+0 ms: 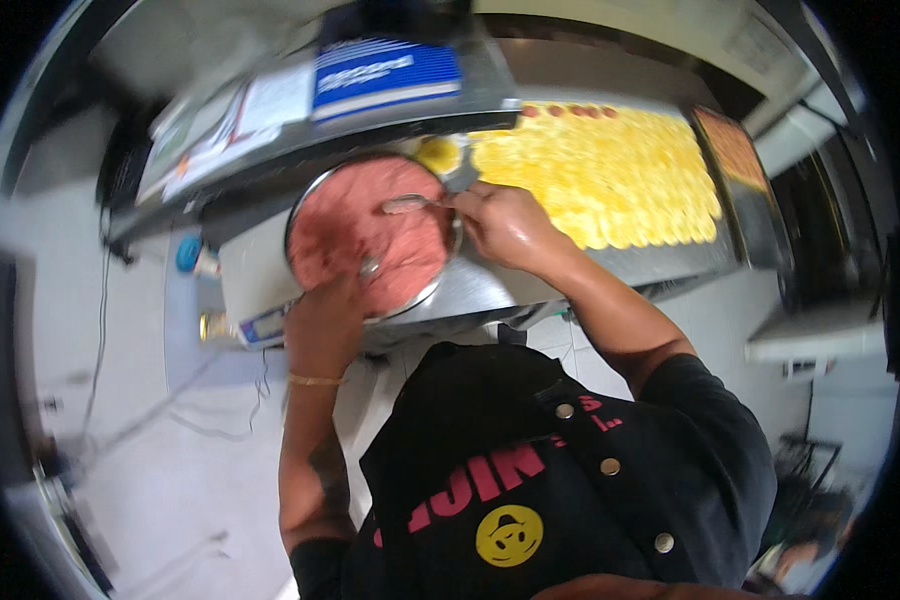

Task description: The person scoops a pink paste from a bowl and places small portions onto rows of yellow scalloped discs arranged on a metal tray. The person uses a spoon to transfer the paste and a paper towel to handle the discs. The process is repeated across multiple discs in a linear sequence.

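Observation:
A large round metal bowl [457, 246] stands in front of me, filled with pink ground meat [340, 215]. My right hand [508, 226] reaches over the bowl's right rim, its fingers closed round the handle of a metal spoon [406, 205]. That spoon's head lies over the meat. At the near left side of the bowl is my left hand [326, 312], closed on a second spoon [369, 268], of which only the shiny end shows. To the right, many thin yellow rounds [590, 180] overlap across the table. Small reddish lumps [575, 111] sit along their far edge.
A raised shelf [395, 128] behind the bowl carries a blue box [385, 78] and papers [260, 105]. A dark-framed tray [732, 150] with orange-brown contents borders the rounds. Jars [208, 327] and a blue-lidded container [188, 254] are left of the bowl.

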`<state>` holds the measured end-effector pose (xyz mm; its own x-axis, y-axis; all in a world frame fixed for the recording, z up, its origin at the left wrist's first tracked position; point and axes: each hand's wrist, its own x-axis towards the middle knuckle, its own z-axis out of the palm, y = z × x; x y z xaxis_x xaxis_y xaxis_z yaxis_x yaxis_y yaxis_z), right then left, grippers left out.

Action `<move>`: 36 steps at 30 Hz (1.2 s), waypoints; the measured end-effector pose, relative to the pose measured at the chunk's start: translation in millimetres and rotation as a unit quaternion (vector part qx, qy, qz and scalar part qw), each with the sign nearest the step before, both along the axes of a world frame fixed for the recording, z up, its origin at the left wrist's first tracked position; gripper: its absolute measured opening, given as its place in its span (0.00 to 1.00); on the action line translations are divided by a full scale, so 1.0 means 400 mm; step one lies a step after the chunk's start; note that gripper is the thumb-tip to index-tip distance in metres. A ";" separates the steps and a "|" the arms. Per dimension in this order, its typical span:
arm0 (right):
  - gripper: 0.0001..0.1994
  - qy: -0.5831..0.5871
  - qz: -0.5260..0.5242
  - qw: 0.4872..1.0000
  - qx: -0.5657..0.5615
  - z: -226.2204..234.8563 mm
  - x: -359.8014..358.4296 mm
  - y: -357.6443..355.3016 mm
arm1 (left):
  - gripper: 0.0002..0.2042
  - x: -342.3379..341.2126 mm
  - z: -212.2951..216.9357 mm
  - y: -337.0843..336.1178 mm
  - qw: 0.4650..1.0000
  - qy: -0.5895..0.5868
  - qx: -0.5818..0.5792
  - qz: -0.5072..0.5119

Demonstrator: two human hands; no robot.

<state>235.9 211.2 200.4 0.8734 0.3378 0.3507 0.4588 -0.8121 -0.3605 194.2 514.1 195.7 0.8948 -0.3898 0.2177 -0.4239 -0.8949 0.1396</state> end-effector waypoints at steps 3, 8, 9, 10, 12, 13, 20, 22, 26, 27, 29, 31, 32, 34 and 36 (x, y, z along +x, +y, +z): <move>0.09 -0.042 0.121 0.992 -0.006 0.045 -0.017 0.077 | 0.08 -0.009 0.012 -0.007 0.997 0.045 0.011 0.054; 0.09 -0.026 0.183 0.971 -0.155 -0.021 0.133 0.094 | 0.08 -0.021 0.021 -0.016 0.994 0.047 -0.025 0.098; 0.10 -0.020 0.162 0.971 -0.176 -0.015 0.173 0.100 | 0.08 -0.032 0.022 -0.014 0.991 0.052 -0.047 0.113; 0.12 -0.014 0.141 0.970 -0.197 -0.011 0.211 0.106 | 0.08 -0.043 0.021 -0.016 0.988 0.057 -0.069 0.128; 0.14 -0.067 0.123 0.971 -0.192 0.002 0.266 0.133 | 0.08 -0.060 0.017 -0.029 0.978 0.055 -0.106 0.173; 0.14 -0.050 0.127 0.973 -0.184 -0.010 0.294 0.146 | 0.09 -0.066 0.018 -0.038 0.972 0.053 -0.123 0.191; 0.11 0.030 0.231 0.951 -0.202 -0.015 0.335 0.245 | 0.09 -0.101 0.008 -0.064 0.949 0.041 -0.157 0.272; 0.10 0.030 0.245 0.949 -0.194 0.000 0.315 0.255 | 0.09 -0.109 0.003 -0.054 0.947 0.041 -0.161 0.274; 0.10 0.045 0.272 0.950 -0.143 -0.025 0.293 0.237 | 0.08 -0.114 -0.016 -0.042 0.943 0.034 -0.169 0.285; 0.09 0.055 0.273 0.954 -0.108 -0.023 0.284 0.228 | 0.09 -0.113 -0.012 -0.040 0.940 0.034 -0.177 0.289; 0.09 0.108 0.274 0.955 -0.023 -0.021 0.264 0.204 | 0.09 -0.112 -0.015 -0.029 0.935 0.035 -0.199 0.291; 0.08 0.187 0.273 0.941 0.073 -0.020 0.249 0.169 | 0.08 -0.106 -0.039 -0.016 0.929 0.033 -0.230 0.287; 0.10 0.225 0.247 0.934 0.126 -0.053 0.241 0.146 | 0.08 -0.105 -0.057 -0.011 0.925 0.005 -0.270 0.266; 0.12 0.245 0.179 0.931 0.203 -0.045 0.186 0.126 | 0.08 -0.097 -0.095 -0.003 0.907 -0.049 -0.352 0.225; 0.17 0.268 0.149 0.904 0.296 -0.050 0.133 0.113 | 0.07 -0.076 -0.116 -0.005 0.866 -0.027 -0.459 0.194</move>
